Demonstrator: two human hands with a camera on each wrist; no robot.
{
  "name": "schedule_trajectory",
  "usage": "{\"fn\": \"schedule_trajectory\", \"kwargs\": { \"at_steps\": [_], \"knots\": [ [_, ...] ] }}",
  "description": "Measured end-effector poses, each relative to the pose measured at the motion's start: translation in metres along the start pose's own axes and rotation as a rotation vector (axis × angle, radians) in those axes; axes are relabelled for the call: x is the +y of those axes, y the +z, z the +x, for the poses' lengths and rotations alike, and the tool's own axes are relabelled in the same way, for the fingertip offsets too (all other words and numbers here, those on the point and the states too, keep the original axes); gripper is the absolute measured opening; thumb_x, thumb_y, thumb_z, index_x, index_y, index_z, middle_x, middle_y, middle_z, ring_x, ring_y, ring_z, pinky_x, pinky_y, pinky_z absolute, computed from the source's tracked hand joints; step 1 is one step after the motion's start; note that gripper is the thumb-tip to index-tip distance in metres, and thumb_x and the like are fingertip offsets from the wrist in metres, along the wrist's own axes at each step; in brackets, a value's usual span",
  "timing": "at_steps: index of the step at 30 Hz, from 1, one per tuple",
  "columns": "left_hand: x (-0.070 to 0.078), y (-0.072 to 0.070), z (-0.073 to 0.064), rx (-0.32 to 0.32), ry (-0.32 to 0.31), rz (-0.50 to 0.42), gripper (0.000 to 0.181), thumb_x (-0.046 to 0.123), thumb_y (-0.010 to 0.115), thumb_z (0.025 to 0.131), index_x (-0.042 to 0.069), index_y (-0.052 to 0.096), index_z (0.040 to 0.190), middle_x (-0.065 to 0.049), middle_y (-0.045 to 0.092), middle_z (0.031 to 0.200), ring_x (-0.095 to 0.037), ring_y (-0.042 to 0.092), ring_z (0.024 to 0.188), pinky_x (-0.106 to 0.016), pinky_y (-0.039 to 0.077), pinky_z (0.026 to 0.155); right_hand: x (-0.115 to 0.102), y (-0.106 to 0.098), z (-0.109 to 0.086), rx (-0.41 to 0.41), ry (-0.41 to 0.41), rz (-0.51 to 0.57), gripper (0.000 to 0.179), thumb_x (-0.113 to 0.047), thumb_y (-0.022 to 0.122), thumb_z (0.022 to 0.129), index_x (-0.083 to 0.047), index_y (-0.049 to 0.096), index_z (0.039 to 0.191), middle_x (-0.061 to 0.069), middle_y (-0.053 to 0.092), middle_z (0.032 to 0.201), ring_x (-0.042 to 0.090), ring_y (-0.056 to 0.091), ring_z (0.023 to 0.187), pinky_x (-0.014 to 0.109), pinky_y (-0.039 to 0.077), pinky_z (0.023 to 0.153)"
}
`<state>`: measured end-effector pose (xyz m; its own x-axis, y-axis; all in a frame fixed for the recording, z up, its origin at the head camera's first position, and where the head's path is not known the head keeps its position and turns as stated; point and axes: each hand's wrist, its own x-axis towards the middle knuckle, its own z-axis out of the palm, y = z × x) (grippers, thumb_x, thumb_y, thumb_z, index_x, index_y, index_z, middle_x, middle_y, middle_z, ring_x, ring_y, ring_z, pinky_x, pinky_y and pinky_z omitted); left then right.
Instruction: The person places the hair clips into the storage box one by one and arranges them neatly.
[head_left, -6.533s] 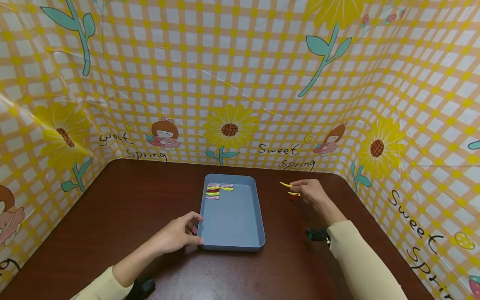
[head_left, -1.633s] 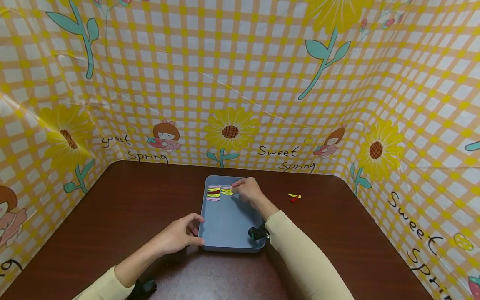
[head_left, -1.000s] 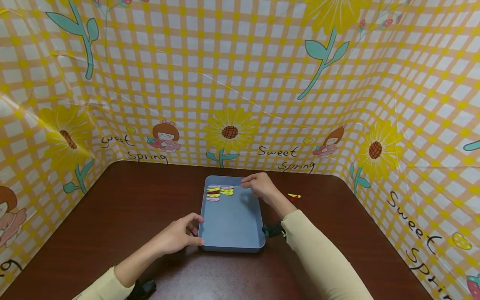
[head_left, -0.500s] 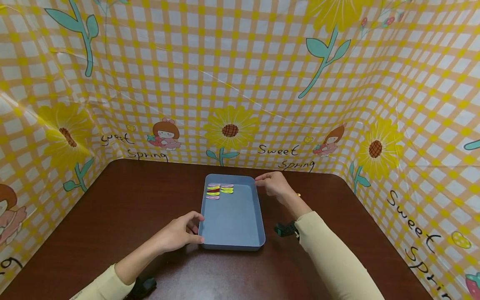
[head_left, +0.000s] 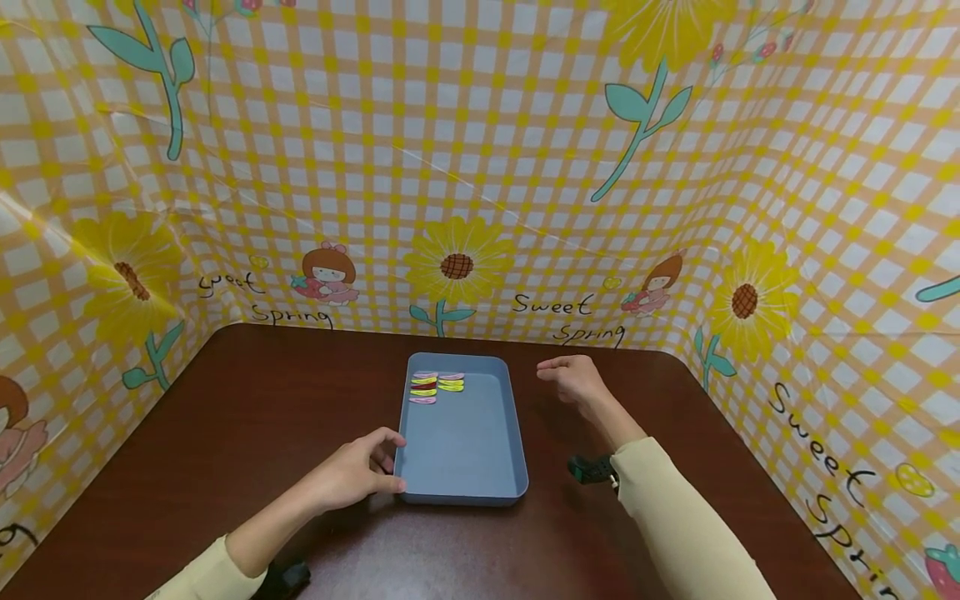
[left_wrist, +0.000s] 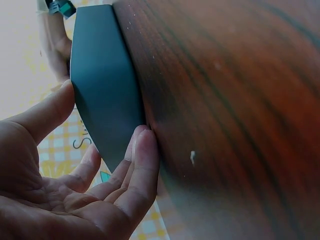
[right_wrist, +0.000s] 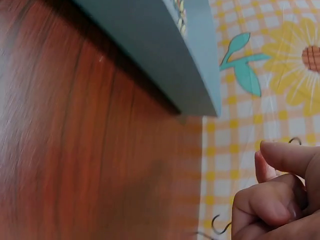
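In the head view a blue-grey tray (head_left: pixel 468 450) lies on the table. Snap hair clips lie in two columns at its far left: the left column has pink, yellow and dark red clips, and the right column has a pink clip (head_left: pixel 452 377) above two yellow clips (head_left: pixel 451 386). My left hand (head_left: pixel 356 471) holds the tray's left edge; the left wrist view shows its fingertips at the rim and lower wall (left_wrist: pixel 102 75). Right of the tray hovers my right hand (head_left: pixel 577 385), thumb and index extended, other fingers curled, holding nothing. It hides the spot where loose clips lay earlier.
A dark brown wooden table (head_left: pixel 285 400) surrounds the tray. Checked cloth (head_left: pixel 375 192) with sunflowers stands behind it and along both sides. A dark wrist device (head_left: pixel 588 469) hangs below the right wrist.
Earlier my right hand held a yellow clip over the table at the right. That clip now lies in the tray's right column, and the hand has withdrawn rightward. The left hand stays put.
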<state>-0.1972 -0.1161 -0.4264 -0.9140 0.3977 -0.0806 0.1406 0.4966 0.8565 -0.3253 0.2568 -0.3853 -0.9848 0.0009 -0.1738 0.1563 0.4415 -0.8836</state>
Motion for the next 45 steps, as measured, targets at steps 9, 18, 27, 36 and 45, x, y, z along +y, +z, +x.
{"fn": "schedule_trajectory", "kwargs": {
  "at_steps": [9,18,27,36,45],
  "knots": [
    [0.000,0.000,0.000,-0.003,0.007,-0.010,0.056,0.020,0.084,0.083,0.008,0.056,0.130,-0.008,0.064,0.097,-0.019,0.062,0.084,-0.036,0.048,0.069,0.017,-0.022,-0.002,0.023,0.020,0.009,0.040,-0.016,0.061,0.101,0.006,0.058,0.133,-0.011,0.031,0.047,0.007,0.020,0.041,0.026,0.025,0.046],
    [-0.002,0.000,-0.001,0.004,0.004,0.001,0.055,0.021,0.084,0.083,0.009,0.056,0.129,-0.008,0.064,0.097,-0.019,0.061,0.084,-0.036,0.048,0.071,0.034,-0.035,0.001,0.048,0.066,0.056,0.042,-0.017,0.061,0.101,0.006,0.056,0.136,-0.012,0.043,0.052,0.007,0.022,0.041,0.026,0.028,0.049],
    [0.000,0.000,-0.001,0.004,-0.002,-0.004,0.055,0.020,0.084,0.082,0.008,0.056,0.129,-0.008,0.064,0.098,-0.020,0.062,0.084,-0.035,0.048,0.070,0.054,-0.044,0.002,0.075,0.086,0.065,0.040,-0.016,0.060,0.101,0.007,0.058,0.133,-0.012,0.041,0.049,0.007,0.021,0.041,0.025,0.026,0.045],
    [0.001,0.000,0.000,0.006,-0.004,-0.001,0.055,0.020,0.084,0.083,0.009,0.057,0.129,-0.007,0.063,0.097,-0.019,0.062,0.084,-0.035,0.048,0.070,0.068,-0.048,0.003,0.132,0.103,0.060,0.034,-0.013,0.060,0.100,0.009,0.063,0.126,-0.007,0.057,0.067,0.006,0.028,0.044,0.025,0.030,0.047],
    [0.000,0.000,0.001,0.000,-0.011,-0.001,0.055,0.021,0.084,0.083,0.009,0.056,0.129,-0.007,0.063,0.097,-0.020,0.063,0.083,-0.035,0.048,0.069,0.082,-0.053,0.002,0.184,0.139,0.031,0.027,-0.013,0.063,0.097,0.008,0.069,0.112,-0.005,0.047,0.062,0.010,0.028,0.045,0.027,0.031,0.047]
  ]
}}
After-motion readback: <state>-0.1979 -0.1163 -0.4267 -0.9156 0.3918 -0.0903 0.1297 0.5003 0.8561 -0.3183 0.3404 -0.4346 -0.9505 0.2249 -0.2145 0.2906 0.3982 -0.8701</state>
